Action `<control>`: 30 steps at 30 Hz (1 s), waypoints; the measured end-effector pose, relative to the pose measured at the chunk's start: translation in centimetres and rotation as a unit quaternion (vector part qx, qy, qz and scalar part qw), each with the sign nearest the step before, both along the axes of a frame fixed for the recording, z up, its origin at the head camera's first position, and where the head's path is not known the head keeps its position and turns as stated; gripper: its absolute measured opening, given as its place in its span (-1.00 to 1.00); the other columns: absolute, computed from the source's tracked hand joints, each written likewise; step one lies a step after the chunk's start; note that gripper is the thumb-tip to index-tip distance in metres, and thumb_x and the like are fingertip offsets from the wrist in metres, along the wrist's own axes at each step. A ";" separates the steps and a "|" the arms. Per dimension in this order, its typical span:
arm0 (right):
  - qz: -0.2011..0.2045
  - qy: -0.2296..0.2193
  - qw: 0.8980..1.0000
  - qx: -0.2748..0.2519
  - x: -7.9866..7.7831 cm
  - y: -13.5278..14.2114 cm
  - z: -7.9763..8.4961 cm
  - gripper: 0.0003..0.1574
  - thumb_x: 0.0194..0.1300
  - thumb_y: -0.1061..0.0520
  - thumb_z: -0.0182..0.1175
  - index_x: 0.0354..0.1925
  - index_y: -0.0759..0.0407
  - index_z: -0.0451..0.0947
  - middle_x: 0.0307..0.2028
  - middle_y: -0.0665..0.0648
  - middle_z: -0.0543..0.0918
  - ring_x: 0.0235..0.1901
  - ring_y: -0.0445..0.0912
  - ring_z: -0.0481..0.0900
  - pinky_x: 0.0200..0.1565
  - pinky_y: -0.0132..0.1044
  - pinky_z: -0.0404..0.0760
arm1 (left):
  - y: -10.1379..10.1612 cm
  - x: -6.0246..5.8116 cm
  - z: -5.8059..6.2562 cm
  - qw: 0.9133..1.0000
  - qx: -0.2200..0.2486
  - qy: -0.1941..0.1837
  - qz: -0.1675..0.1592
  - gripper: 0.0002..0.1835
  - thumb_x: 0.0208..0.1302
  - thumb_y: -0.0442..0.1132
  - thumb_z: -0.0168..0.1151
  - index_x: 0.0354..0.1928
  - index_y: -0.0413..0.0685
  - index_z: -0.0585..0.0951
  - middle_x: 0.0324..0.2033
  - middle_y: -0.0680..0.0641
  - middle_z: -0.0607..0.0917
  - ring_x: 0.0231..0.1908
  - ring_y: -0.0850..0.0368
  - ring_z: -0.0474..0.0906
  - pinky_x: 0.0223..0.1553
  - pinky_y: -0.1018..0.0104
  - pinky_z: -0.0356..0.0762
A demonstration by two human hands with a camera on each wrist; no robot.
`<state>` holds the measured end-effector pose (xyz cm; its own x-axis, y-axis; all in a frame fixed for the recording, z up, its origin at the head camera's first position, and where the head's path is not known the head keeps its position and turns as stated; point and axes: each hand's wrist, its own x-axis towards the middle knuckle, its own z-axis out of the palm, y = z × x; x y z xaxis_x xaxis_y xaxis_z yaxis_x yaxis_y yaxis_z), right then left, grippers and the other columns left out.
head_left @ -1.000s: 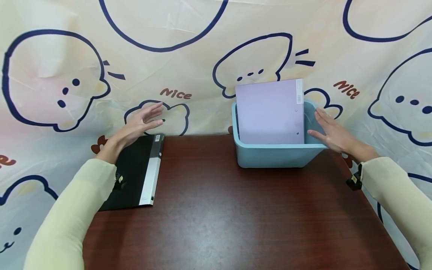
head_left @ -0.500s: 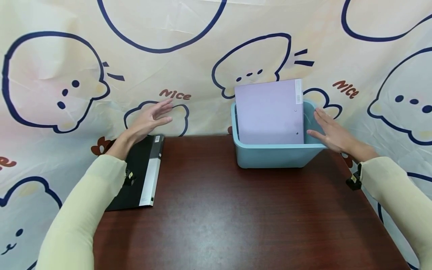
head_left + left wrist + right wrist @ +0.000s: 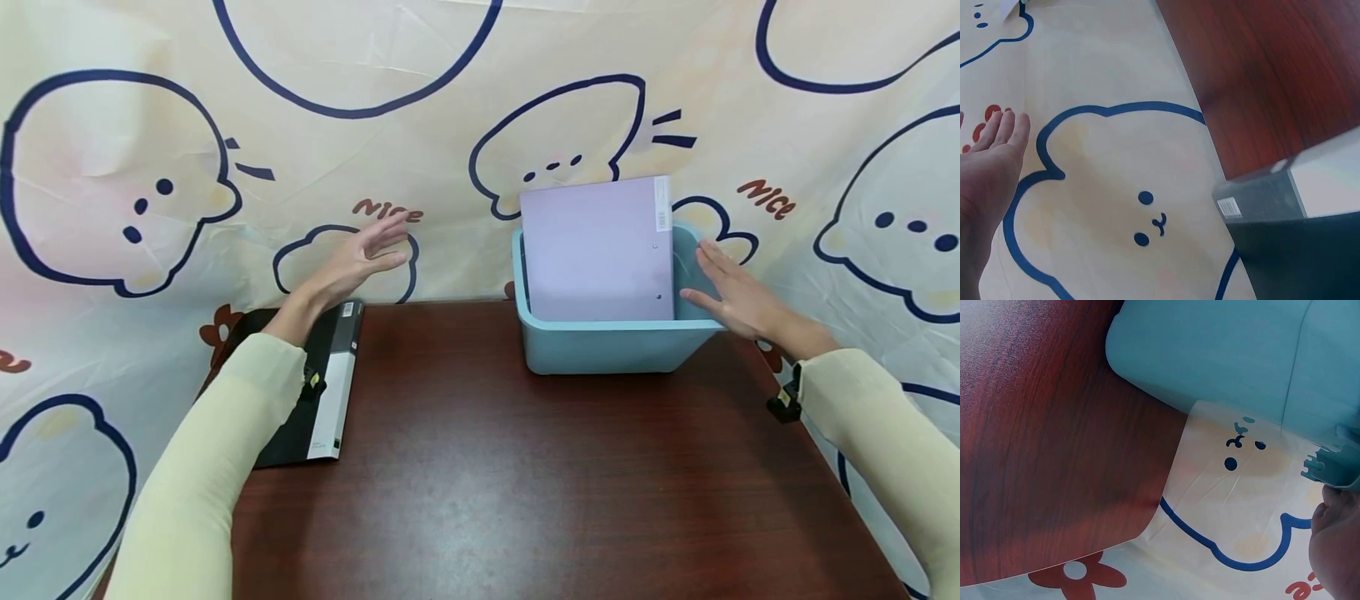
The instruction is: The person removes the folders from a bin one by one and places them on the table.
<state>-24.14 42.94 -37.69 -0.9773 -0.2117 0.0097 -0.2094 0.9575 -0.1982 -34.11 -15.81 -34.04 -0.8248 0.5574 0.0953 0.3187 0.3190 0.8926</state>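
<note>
My left hand [image 3: 347, 265] hovers above the far end of a black folder [image 3: 315, 417], fingers extended and holding nothing. The folder lies on the table at the left, its pale spine facing right; my sleeve covers part of it. At the back right stands a light blue bin [image 3: 600, 348], and a lilac folder [image 3: 598, 250] with a white label sticks up out of it. My right hand [image 3: 742, 296] rests at the bin's right rim, fingers straight. In the right wrist view that hand [image 3: 1338, 537] is partly cut off beside the bin's edge [image 3: 1210, 356].
The dark brown table [image 3: 480, 467] ends at its back against a cloth [image 3: 450, 50] printed with cartoon figures. The cloth also runs along the left and right sides.
My left hand has moved right and slightly up, its forearm now crossing more of the black folder. The right hand, the bin and both folders have kept their places.
</note>
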 end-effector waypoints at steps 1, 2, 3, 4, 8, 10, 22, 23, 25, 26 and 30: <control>0.000 0.002 1.000 0.000 0.0 0.0 0.0 0.08 0.45 -0.38 -0.19 0.54 0.19 -0.39 0.54 0.19 -0.37 0.51 0.18 -0.40 0.39 0.33 -0.20 | 0.2 -0.2 -0.1 1.000 0.001 0.001 0.001 -0.21 0.37 -0.05 0.18 0.54 0.12 0.06 0.49 -0.14 0.16 0.48 -0.06 0.04 0.38 -0.31 -0.02; 0.001 0.004 1.000 0.000 0.0 0.0 0.0 0.08 0.44 -0.38 -0.19 0.54 0.18 -0.39 0.55 0.19 -0.37 0.51 0.18 -0.39 0.39 0.33 -0.20 | 0.3 -0.3 -0.2 1.000 0.003 0.003 0.000 -0.21 0.36 -0.04 0.19 0.54 0.12 0.07 0.49 -0.13 0.17 0.48 -0.05 0.04 0.38 -0.30 -0.02; 0.001 0.005 1.000 -0.001 0.1 0.0 0.0 0.08 0.44 -0.38 -0.19 0.54 0.19 -0.38 0.55 0.19 -0.36 0.51 0.18 -0.39 0.39 0.33 -0.20 | 0.5 -0.4 -0.2 1.000 0.007 0.005 -0.002 -0.21 0.36 -0.04 0.20 0.53 0.11 0.09 0.48 -0.13 0.18 0.48 -0.05 0.05 0.38 -0.30 -0.01; 0.001 0.005 1.000 -0.001 0.1 0.0 0.0 0.08 0.44 -0.38 -0.19 0.54 0.18 -0.38 0.55 0.20 -0.36 0.51 0.18 -0.39 0.39 0.33 -0.20 | 0.7 -0.4 -0.1 1.000 0.010 0.007 -0.007 -0.21 0.36 -0.05 0.21 0.53 0.09 0.09 0.48 -0.13 0.18 0.48 -0.06 0.05 0.38 -0.29 -0.01; 0.001 0.007 1.000 -0.002 0.1 0.0 -0.1 0.08 0.44 -0.37 -0.18 0.54 0.18 -0.38 0.55 0.19 -0.36 0.51 0.16 -0.41 0.38 0.34 -0.20 | 1.6 -0.3 0.4 0.999 0.027 0.011 -0.030 -0.21 0.36 -0.09 0.21 0.53 -0.01 0.08 0.48 -0.18 0.16 0.47 -0.12 0.04 0.40 -0.24 -0.01; 0.000 0.007 1.000 -0.001 0.1 0.0 -0.1 0.08 0.44 -0.37 -0.18 0.54 0.18 -0.38 0.55 0.19 -0.36 0.51 0.15 -0.41 0.38 0.34 -0.20 | 2.1 -0.2 0.6 0.999 0.031 0.012 -0.039 -0.21 0.38 -0.13 0.19 0.53 -0.06 0.05 0.48 -0.22 0.14 0.47 -0.16 0.03 0.41 -0.21 -0.01; 0.001 0.006 1.000 -0.005 0.1 0.1 -0.1 0.07 0.45 -0.36 -0.18 0.54 0.15 -0.39 0.55 0.18 -0.36 0.52 0.16 -0.41 0.38 0.35 -0.19 | 5.0 -1.4 0.5 0.997 0.053 -0.019 -0.054 -0.20 0.36 -0.10 0.20 0.54 0.05 0.05 0.50 -0.18 0.11 0.48 -0.11 0.02 0.43 -0.18 -0.06; 0.001 0.006 1.000 -0.006 0.1 0.1 -0.1 0.07 0.45 -0.36 -0.18 0.54 0.15 -0.39 0.55 0.18 -0.36 0.51 0.16 -0.40 0.38 0.35 -0.19 | 5.3 -1.6 0.4 0.997 0.053 -0.021 -0.053 -0.18 0.35 -0.08 0.22 0.54 0.08 0.05 0.50 -0.16 0.11 0.48 -0.10 0.01 0.43 -0.18 -0.06; 0.002 0.006 1.000 -0.007 0.0 0.1 -0.2 0.07 0.45 -0.36 -0.17 0.54 0.15 -0.39 0.55 0.17 -0.37 0.51 0.17 -0.39 0.37 0.36 -0.19 | 5.7 -1.9 0.4 0.997 0.054 -0.025 -0.050 -0.19 0.34 -0.07 0.22 0.54 0.10 0.07 0.50 -0.15 0.12 0.48 -0.08 0.02 0.43 -0.17 -0.04; 0.002 0.006 1.000 -0.009 0.0 0.1 -0.2 0.07 0.45 -0.36 -0.17 0.54 0.15 -0.39 0.55 0.17 -0.37 0.51 0.18 -0.39 0.37 0.36 -0.19 | 5.9 -2.0 0.4 0.997 0.055 -0.028 -0.050 -0.19 0.34 -0.06 0.22 0.54 0.11 0.07 0.50 -0.14 0.12 0.48 -0.08 0.03 0.43 -0.17 -0.03; 0.000 0.003 1.000 -0.010 -0.1 0.0 -0.2 0.07 0.45 -0.36 -0.17 0.54 0.15 -0.40 0.55 0.17 -0.38 0.51 0.18 -0.39 0.36 0.37 -0.19 | 6.7 -2.4 0.3 0.996 0.059 -0.038 -0.055 -0.19 0.35 -0.03 0.21 0.54 0.14 0.06 0.51 -0.11 0.11 0.49 -0.06 0.01 0.43 -0.17 -0.04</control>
<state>-24.20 42.96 -37.90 -0.9771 -0.2118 0.0202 -0.2111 0.9534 -0.2157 -36.51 -9.08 -33.72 -0.7666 0.6336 0.1040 0.2753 0.1780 0.9447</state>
